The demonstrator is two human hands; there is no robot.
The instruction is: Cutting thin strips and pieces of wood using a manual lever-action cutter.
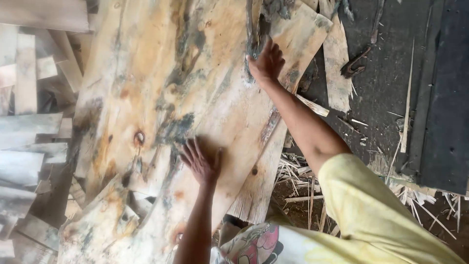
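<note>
Far left: stack of pale planks (29, 122), lying flat. Centre: large stained board (161, 88), yellow-brown with dark green-grey streaks and knot, lying tilted over other boards. Left hand (201, 161) flat on board's lower middle, fingers spread wide, pressing, grasping nothing. Right hand (266, 62) at board's upper right, fingers curled over dark rough edge, gripping it. Right arm in yellow sleeve (371, 210). Far right: dark floor (386, 73) with splinters and wood scraps (298, 181).
</note>
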